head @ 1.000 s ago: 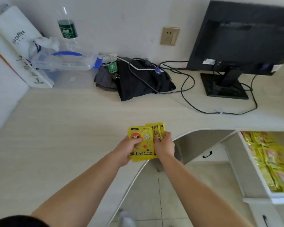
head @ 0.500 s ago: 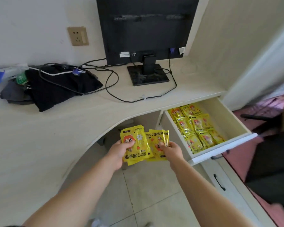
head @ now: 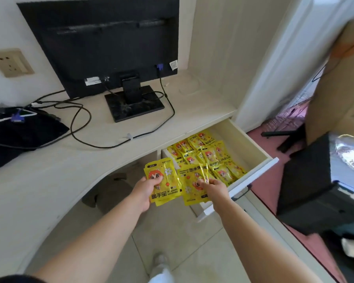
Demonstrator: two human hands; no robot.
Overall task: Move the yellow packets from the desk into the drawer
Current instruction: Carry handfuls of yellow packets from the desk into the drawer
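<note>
My left hand (head: 144, 192) grips a small stack of yellow hand-warmer packets (head: 164, 180) with a cartoon face, held in the air beside the desk's curved edge. My right hand (head: 214, 187) pinches a second bunch of yellow packets (head: 192, 184), some standing on edge, right over the near left corner of the open drawer (head: 253, 150). The two bunches touch or overlap slightly. Inside the drawer lie several more yellow packets (head: 208, 154), covering most of its floor.
A black monitor (head: 102, 43) on its stand sits on the pale desk (head: 39, 180), with cables (head: 86, 127) trailing to a dark cloth bundle (head: 18, 131) at left. A wall socket (head: 10, 63) is behind. A black box (head: 319, 186) stands to the right of the drawer.
The packets left the desk top and both hands carried them rightward to the open drawer. The stack has split into two bunches, one per hand.
</note>
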